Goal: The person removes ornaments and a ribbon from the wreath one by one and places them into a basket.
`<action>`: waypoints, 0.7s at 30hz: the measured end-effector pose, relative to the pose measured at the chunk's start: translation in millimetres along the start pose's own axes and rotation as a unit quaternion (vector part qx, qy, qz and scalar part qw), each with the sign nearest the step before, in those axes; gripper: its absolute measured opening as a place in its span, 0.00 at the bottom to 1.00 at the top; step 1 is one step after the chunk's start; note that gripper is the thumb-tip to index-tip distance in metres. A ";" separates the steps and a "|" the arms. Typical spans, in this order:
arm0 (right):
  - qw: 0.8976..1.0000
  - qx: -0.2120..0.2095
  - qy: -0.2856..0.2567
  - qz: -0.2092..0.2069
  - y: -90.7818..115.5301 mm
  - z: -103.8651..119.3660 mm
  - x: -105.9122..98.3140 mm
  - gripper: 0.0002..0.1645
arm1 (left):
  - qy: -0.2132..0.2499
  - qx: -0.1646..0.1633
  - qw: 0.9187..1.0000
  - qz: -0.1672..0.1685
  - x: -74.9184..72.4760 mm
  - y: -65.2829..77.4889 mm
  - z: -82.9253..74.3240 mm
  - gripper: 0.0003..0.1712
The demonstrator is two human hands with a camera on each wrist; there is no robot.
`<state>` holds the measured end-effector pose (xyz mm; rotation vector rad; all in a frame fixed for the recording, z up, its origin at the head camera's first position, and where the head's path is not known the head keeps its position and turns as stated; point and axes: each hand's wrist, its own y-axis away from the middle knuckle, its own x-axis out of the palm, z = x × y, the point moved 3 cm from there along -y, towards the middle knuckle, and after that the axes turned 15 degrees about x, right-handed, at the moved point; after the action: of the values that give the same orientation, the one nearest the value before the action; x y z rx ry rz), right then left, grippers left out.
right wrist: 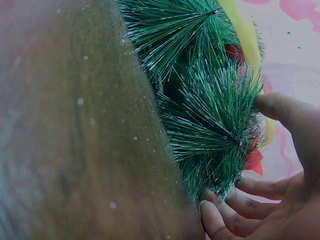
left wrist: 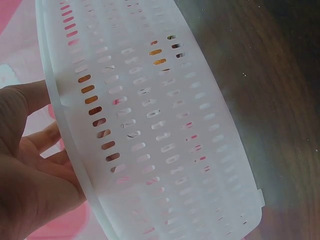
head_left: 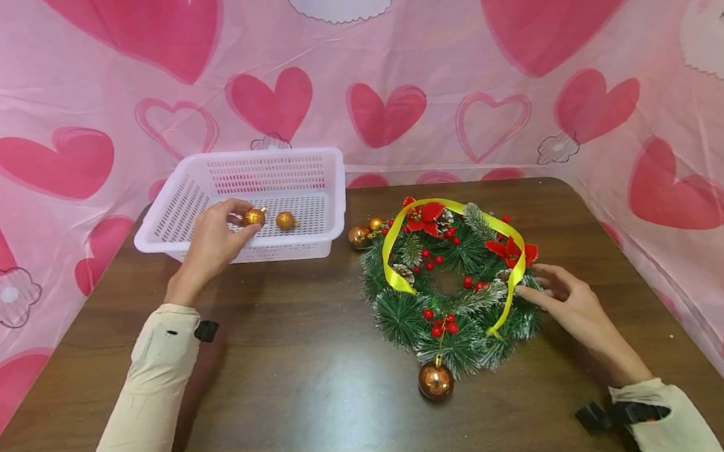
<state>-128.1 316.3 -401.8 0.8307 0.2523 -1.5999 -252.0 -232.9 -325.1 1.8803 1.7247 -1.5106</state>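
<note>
In the head view, my left hand (head_left: 216,236) reaches over the near rim of the white plastic basket (head_left: 261,252). Thumb and fingers pinch a gold glittery ball ornament (head_left: 254,217) just inside it. Another gold ball ornament (head_left: 285,220) lies on the basket floor. Seen from the left wrist, the basket's slotted wall (left wrist: 150,130) hides the fingertips. At right, my right hand (head_left: 574,308) grips the outer edge of a green Christmas wreath (head_left: 402,319), its thumb on top close to the yellow ribbon (head_left: 519,269) and its fingers around the side (right wrist: 220,130).
A shiny copper ball ornament (head_left: 436,380) hangs off the wreath's near edge onto the brown table (head_left: 272,377). More ball ornaments (head_left: 359,237) sit at its left edge. Red flowers (head_left: 424,219) and berries decorate it. A pink heart-patterned cloth (head_left: 424,48) stands behind the table.
</note>
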 end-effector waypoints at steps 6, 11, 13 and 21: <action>1.000 0.001 -0.003 0.000 0.4 0.2 0.1 0.46 | -0.002 0.013 1.000 -0.007 -1.0 -0.8 -1.2 0.20; 1.000 0.000 -0.002 -0.003 0.4 0.5 -0.3 0.45 | -0.006 0.033 0.999 -0.018 -1.5 -1.4 -1.7 0.20; 1.000 -0.002 0.000 -0.002 0.5 0.5 -0.4 0.45 | -0.005 0.031 0.999 -0.017 -1.0 -1.2 -0.7 0.20; 1.000 -0.003 0.003 0.001 0.7 0.0 0.0 0.45 | -0.002 0.034 0.999 -0.019 0.0 -0.2 -2.3 0.19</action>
<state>-127.4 316.1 -401.6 0.8309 0.2590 -1.5946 -251.0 -231.3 -323.9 1.8855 1.7390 -1.6045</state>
